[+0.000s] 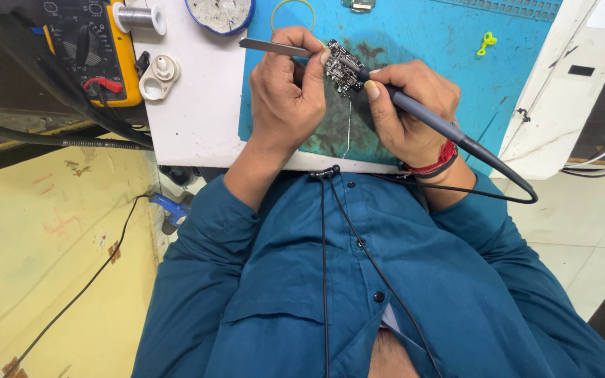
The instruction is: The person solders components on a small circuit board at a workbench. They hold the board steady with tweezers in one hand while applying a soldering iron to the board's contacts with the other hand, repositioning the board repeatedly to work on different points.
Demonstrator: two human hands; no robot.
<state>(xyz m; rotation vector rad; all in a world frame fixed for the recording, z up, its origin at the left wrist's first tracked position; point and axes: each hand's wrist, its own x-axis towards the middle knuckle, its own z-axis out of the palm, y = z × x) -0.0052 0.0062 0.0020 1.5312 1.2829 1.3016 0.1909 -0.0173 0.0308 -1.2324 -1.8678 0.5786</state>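
Over blue mat [414,49]: left hand [288,87] pinches tweezers [274,47], right hand [404,105] soldering iron [421,115].

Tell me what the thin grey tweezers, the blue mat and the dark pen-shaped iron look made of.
Thin grey tweezers in the left hand: probably steel, given the dull metallic sheen. Blue work mat: looks like matte rubber or silicone, stained dark in places. Dark pen-shaped soldering iron in the right hand: the grip seems to be grey plastic or rubber, with a matching flexible cable.
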